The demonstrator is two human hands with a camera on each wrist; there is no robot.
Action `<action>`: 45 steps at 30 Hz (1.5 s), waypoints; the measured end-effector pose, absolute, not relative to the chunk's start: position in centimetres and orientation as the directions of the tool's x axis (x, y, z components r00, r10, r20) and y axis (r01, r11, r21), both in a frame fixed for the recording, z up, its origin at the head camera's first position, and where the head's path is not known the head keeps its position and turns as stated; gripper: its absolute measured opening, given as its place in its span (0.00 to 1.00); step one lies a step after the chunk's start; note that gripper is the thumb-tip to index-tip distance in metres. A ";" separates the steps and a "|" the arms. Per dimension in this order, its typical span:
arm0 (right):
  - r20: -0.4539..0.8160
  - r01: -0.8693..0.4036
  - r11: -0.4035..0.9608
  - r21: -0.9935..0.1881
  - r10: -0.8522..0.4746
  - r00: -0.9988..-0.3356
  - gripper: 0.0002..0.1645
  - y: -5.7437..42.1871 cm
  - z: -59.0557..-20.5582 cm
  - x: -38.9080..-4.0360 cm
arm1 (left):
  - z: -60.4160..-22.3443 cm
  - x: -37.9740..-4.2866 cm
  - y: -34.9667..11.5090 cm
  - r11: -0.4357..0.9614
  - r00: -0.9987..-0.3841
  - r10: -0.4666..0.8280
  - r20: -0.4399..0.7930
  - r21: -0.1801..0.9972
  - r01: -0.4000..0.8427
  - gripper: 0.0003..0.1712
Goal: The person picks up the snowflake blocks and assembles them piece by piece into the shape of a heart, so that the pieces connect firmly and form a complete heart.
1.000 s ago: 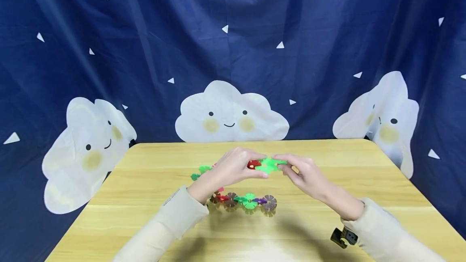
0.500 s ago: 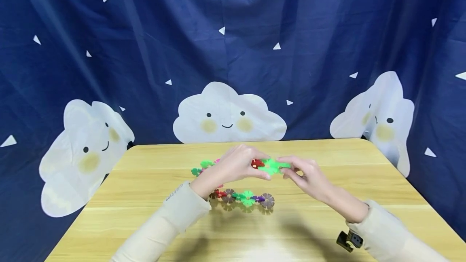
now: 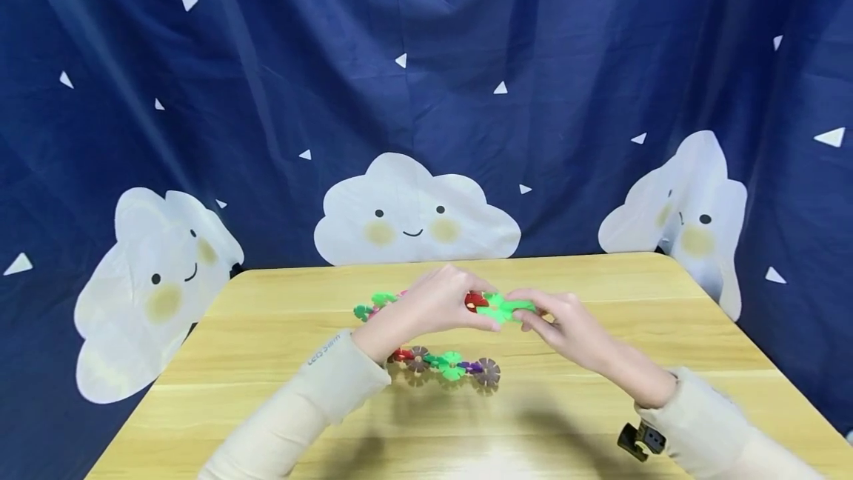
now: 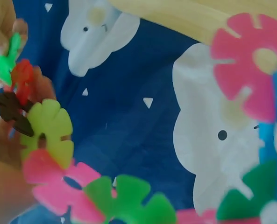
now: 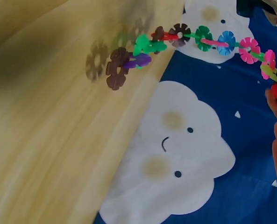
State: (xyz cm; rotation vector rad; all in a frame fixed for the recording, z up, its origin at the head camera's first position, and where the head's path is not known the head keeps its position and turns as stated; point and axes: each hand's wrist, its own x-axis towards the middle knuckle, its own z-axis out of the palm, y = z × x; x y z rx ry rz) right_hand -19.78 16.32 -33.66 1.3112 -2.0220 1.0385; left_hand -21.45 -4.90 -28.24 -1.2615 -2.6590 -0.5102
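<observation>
A chain of interlocking flower-shaped plastic discs in several colours hangs from my left hand (image 3: 443, 304). Thumb and fingers of that hand grip its upper end, around a red disc (image 3: 475, 302) and a bright green disc (image 3: 493, 308). My right hand (image 3: 569, 326) pinches another bright green disc (image 3: 523, 305), seen nearly edge-on against the first one; whether they interlock I cannot tell. Past the red disc, a dark brown disc (image 4: 11, 106), a yellow-green disc (image 4: 48, 130) and a pink disc (image 4: 66, 184) follow. My left forearm hides part of the chain in the head view.
The chain's far end, with a brown disc (image 3: 489, 372) and a purple disc (image 5: 137, 60), is low over the wooden table (image 3: 280, 391). Behind the table hangs a dark blue curtain (image 3: 426, 58) with clouds. A black device (image 3: 641, 441) is at the right cuff.
Both hands have shifted slightly right in the head view, still holding the discs. The right hand's green disc now shows more edge-on. The background has drifted a little left.
</observation>
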 end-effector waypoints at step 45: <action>0.585 -0.657 -0.609 -0.444 0.358 -0.728 0.12 13.8 -32.5 -19.4 | -31.3 -20.9 -4.4 -0.285 -0.918 0.289 0.273 0.940 0.189 0.23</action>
